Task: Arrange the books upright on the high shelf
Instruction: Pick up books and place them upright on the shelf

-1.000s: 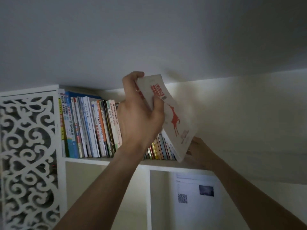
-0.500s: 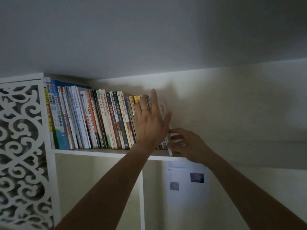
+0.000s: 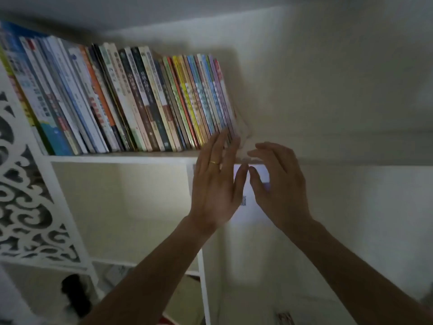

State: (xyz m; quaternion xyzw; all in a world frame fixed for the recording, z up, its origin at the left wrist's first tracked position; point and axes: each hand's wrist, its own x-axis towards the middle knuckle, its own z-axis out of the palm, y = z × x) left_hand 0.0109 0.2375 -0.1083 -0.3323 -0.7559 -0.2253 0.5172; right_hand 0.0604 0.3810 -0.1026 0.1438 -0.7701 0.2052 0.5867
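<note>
A long row of books (image 3: pixel 131 102) stands on the high white shelf (image 3: pixel 121 158), all leaning slightly to the left. The white book with red print (image 3: pixel 234 111) is the last on the right end of the row. My left hand (image 3: pixel 216 181), a ring on one finger, is below the row's right end with straight fingers; its fingertips reach the lower spines. My right hand (image 3: pixel 276 181) hangs just right of it with loosely curved fingers, holding nothing. The thumbs nearly meet.
A white carved fretwork panel (image 3: pixel 23 195) closes the left side. A vertical divider (image 3: pixel 203 266) runs below the shelf. A sheet with a QR code (image 3: pixel 250 200) is stuck on the wall behind my hands. The shelf right of the books is bare.
The white book went from my hands into the right end of the row. Both hands have since let go and dropped below the shelf edge. The camera has moved closer and tilted down.
</note>
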